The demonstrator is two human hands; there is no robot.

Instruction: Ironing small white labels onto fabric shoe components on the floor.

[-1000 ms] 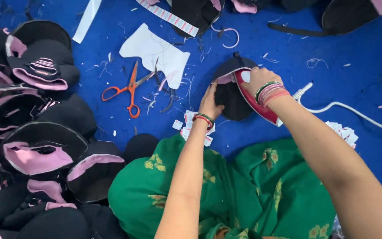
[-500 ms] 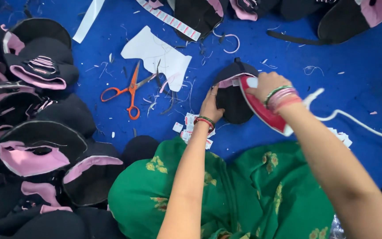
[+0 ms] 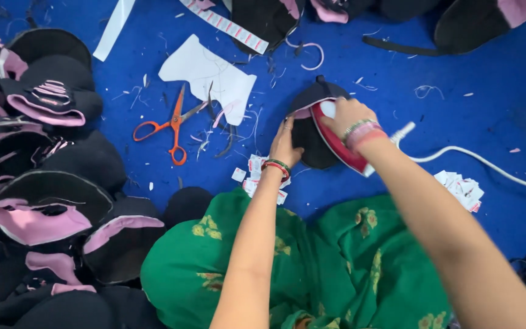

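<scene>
My right hand [image 3: 345, 116] grips a red and white electric iron [image 3: 336, 141] and presses it on a black cap piece with a pink edge [image 3: 309, 139] lying on the blue floor cloth [image 3: 470, 122]. My left hand [image 3: 285, 144] lies flat on the left side of that cap piece and holds it down. Both wrists wear bangles. The iron's white cord [image 3: 482, 164] runs off to the right. My green patterned garment [image 3: 312, 268] fills the lower middle.
A heap of black and pink cap parts [image 3: 44, 183] fills the left side. Orange-handled scissors [image 3: 171, 128] and a white paper pattern [image 3: 211, 76] lie above left of my hands. Small white labels [image 3: 464, 189] sit at right, more caps [image 3: 470, 24] along the top.
The iron and my right hand have shifted slightly over the cap piece. My left hand stays on the fabric.
</scene>
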